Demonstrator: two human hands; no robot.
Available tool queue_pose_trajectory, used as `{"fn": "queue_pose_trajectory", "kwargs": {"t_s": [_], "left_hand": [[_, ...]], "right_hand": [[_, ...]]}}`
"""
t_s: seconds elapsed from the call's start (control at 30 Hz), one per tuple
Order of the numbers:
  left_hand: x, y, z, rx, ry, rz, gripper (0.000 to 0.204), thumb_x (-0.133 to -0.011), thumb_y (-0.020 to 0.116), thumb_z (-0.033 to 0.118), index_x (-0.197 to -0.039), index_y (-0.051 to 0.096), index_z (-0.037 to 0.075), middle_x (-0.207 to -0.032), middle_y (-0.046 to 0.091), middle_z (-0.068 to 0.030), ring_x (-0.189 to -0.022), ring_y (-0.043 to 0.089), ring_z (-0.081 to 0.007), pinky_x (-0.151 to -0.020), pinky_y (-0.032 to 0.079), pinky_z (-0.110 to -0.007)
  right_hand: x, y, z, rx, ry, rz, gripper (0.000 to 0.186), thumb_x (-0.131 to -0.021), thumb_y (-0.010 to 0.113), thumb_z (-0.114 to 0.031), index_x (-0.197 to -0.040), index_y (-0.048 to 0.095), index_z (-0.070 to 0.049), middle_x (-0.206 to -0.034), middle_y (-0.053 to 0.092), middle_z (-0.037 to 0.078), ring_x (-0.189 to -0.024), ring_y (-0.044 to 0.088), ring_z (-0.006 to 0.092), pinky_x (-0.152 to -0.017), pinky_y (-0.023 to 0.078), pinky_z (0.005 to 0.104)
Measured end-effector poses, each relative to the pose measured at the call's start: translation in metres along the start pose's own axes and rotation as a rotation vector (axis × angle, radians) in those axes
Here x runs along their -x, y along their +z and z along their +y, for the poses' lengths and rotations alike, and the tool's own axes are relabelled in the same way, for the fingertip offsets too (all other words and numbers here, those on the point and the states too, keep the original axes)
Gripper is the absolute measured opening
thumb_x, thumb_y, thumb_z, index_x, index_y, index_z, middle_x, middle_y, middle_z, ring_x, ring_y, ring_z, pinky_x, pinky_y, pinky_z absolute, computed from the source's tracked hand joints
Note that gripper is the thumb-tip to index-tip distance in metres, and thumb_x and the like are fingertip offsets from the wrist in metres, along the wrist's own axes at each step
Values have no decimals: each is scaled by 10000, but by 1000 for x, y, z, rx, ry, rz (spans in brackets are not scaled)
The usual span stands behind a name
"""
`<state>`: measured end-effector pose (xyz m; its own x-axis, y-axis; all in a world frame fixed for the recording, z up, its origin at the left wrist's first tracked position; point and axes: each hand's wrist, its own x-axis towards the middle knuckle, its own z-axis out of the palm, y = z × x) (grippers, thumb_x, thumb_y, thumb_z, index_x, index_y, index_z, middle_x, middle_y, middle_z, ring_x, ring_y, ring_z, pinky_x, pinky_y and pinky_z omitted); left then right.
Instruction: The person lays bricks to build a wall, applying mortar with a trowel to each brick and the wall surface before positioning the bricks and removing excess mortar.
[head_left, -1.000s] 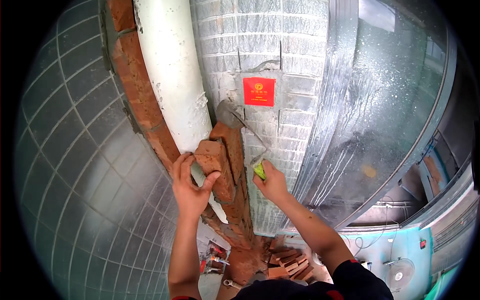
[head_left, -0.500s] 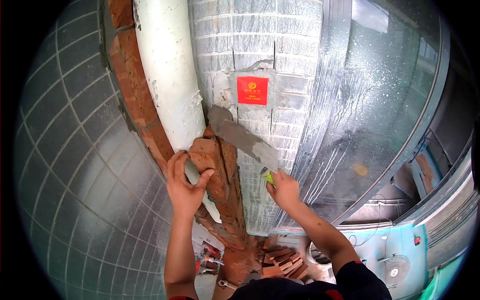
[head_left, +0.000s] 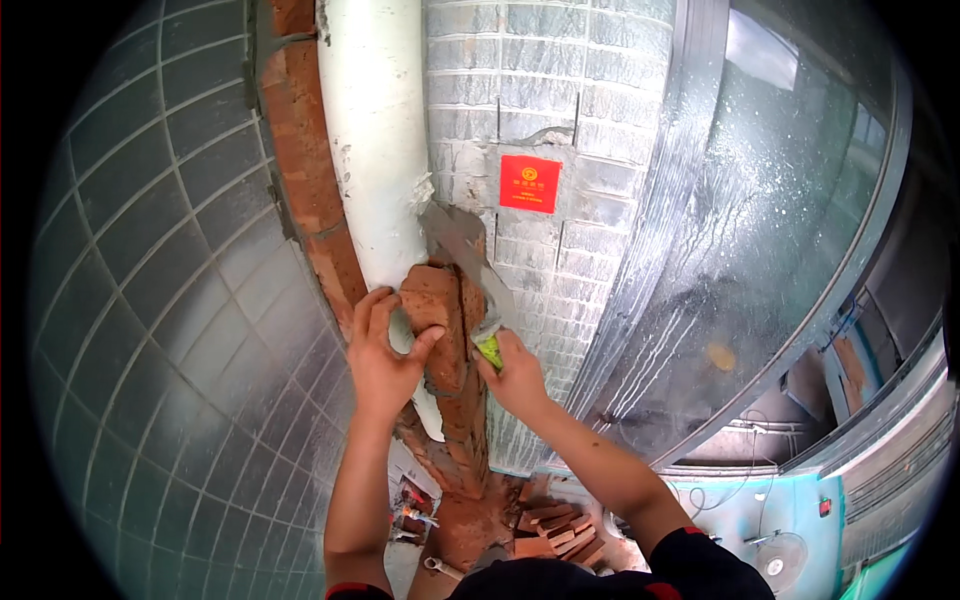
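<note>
My left hand is curved around the left edge of a red brick, thumb on its near face and fingers beside the pipe. That brick sits on top of a narrow brick column. In my right hand is a trowel, gripped by its yellow-green handle. Its long blade points up and left along the brick's right side. Grey mortar shows around the blade's far end, behind the brick; where blade and mortar part is hard to see there.
A thick white pipe runs down behind the brick, beside a brick strip. Dark tiles cover the left wall. A red card is on the pale tiled wall, with a glass panel at right. Loose bricks lie below.
My right hand has brought the trowel left, and its blade has turned steeper, close to the brick's right side. My left hand keeps its place at the brick. The whole view has shifted slightly.
</note>
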<state>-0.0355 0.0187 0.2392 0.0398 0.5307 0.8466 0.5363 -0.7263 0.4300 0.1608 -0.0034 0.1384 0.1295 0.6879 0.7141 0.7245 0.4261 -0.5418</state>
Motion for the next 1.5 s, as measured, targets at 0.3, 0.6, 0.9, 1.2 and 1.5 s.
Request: {"fn": "queue_pose_trajectory", "kwargs": {"t_s": [0.3, 0.6, 0.9, 1.2, 1.5], "left_hand": [[-2, -3, -2, 17, -16, -6, 604, -665, 894, 233, -1140, 603, 0, -1231, 596, -157, -1094, 605, -371, -892, 503, -419], [-2, -2, -2, -2, 2, 4, 591, -669, 890, 217, -1144, 610, 4, -1217, 592, -149, -1071, 603, -370, -886, 501, -426], [19, 8, -20, 94, -18, 6, 555, -684, 871, 119, -1162, 618, -7, -1339, 559, -158, -1202, 565, -343, -981, 466, -398], [35, 33, -37, 644, -143, -33, 511, -890, 596, 122, -1373, 501, -17, -1441, 478, -163, -1304, 494, -272, -1058, 406, -372], [40, 21, -37, 878, -317, -27, 433, -918, 658, 208, -1299, 576, 20, -1414, 524, -161, -1283, 522, -294, -1007, 472, -408]], "right_hand": [[44, -22, 8, 248, -93, -103, 388, -790, 712, -112, -1137, 582, 2, -1044, 592, 227, -771, 625, 386, -640, 532, 438], [94, -81, 11, 332, -35, -103, 361, -803, 721, -133, -1103, 564, -6, -958, 596, 185, -781, 623, 380, -648, 521, 423], [42, -162, -135, -839, 546, -683, 316, -977, 621, -225, -1151, 508, 14, -804, 551, 45, -603, 556, 103, -564, 444, 267], [29, -147, -163, -1099, 802, -866, 378, -1002, 556, -350, -1214, 506, -40, -766, 527, 18, -597, 513, 86, -554, 419, 250], [78, -190, -152, -1036, 834, -967, 353, -1008, 559, -294, -1245, 513, -36, -747, 533, 13, -598, 533, 90, -527, 404, 255]]}}
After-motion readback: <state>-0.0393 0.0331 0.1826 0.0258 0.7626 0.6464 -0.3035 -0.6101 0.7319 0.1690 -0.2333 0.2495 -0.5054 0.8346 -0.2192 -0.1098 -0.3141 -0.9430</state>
